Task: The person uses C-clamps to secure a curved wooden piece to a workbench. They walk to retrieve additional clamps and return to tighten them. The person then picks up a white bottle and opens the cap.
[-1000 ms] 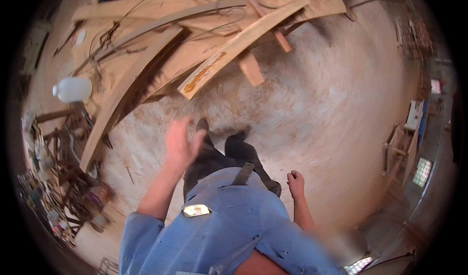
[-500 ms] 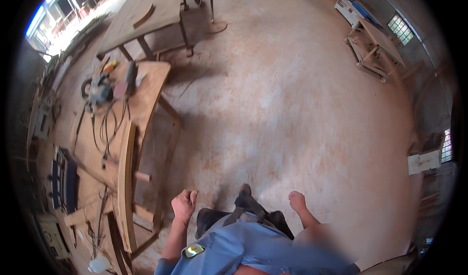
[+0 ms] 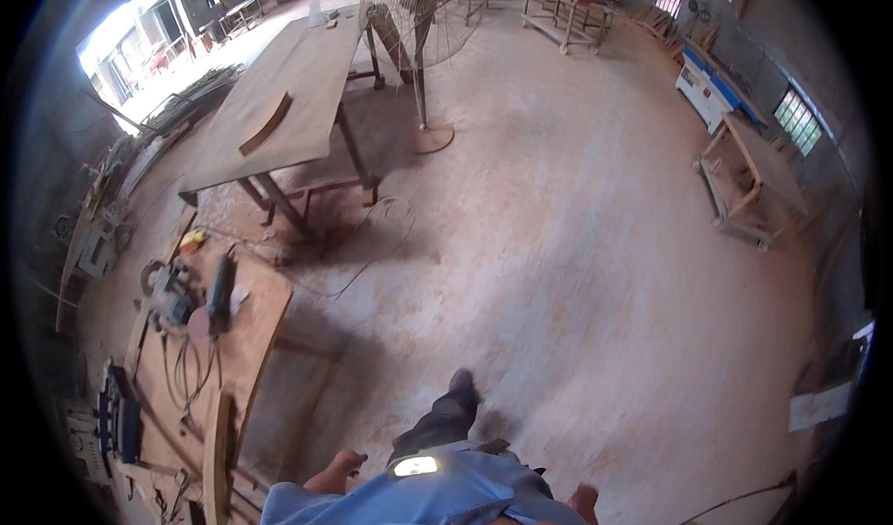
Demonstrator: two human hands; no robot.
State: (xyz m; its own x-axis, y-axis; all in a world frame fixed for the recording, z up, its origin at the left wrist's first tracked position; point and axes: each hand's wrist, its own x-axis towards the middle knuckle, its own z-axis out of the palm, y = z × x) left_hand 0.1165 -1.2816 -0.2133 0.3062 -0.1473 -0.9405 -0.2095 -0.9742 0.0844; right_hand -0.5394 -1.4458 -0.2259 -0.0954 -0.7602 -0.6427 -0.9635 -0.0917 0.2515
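No legible text, labels, numbers, signs

- The head view comes from the left of two fisheye cameras on the person's head, high above the floor to the right of the workbench.
- It faces ahead and down, reaching past the workbench's far end.
- The wearer's blue shirt, right of the workbench, is very near the lens.
- The pedestal fan, beyond the workbench, is well off from it.
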